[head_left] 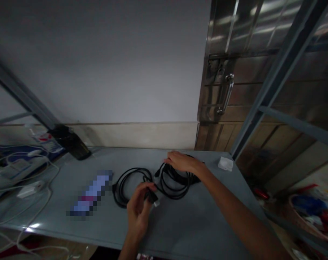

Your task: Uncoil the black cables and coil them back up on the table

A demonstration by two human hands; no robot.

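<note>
A black cable (131,180) lies in loose coils on the grey table (196,220). My left hand (139,208) is closed in a pinch on the cable's plug end (153,198), near the table's front. My right hand (180,161) rests on top of a second bundle of black coils (174,184) further back, fingers curled down onto the loops. The two bundles lie side by side and seem joined by the cable.
A pixelated flat object (92,193) lies left of the coils. White chargers and cords (25,180) crowd the left edge. A small white item (225,163) sits at the back right corner. A dark object (71,142) stands by the wall. A metal door (261,72) is at the right.
</note>
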